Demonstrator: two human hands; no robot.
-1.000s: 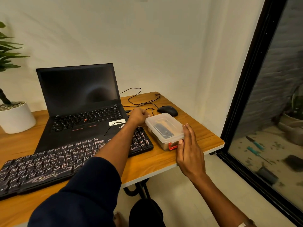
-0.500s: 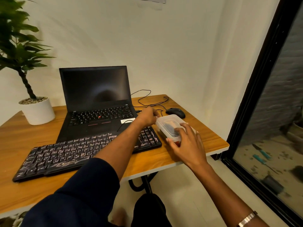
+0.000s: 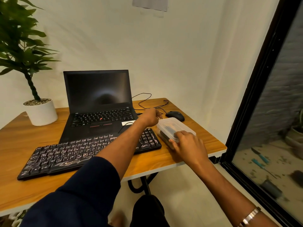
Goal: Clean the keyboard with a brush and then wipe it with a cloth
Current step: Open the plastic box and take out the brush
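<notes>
Keyboard (image 3: 88, 153): ZEBRONICS | hands: left (image 3: 150, 117), right (image 3: 188, 143) grip plastic box (image 3: 173, 128)

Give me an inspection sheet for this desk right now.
Surface: wooden desk, front right bare.
Job's things: black keyboard in front of the laptop; lidded clear box to the keyboard's right, dark contents unclear.
Clutter: potted plant, mouse.
Hands: left hand at the box's far end, right hand gripping its near end.
Cables: black cable looped behind the mouse.
Surroundings: white wall, glass door on the right.
</notes>
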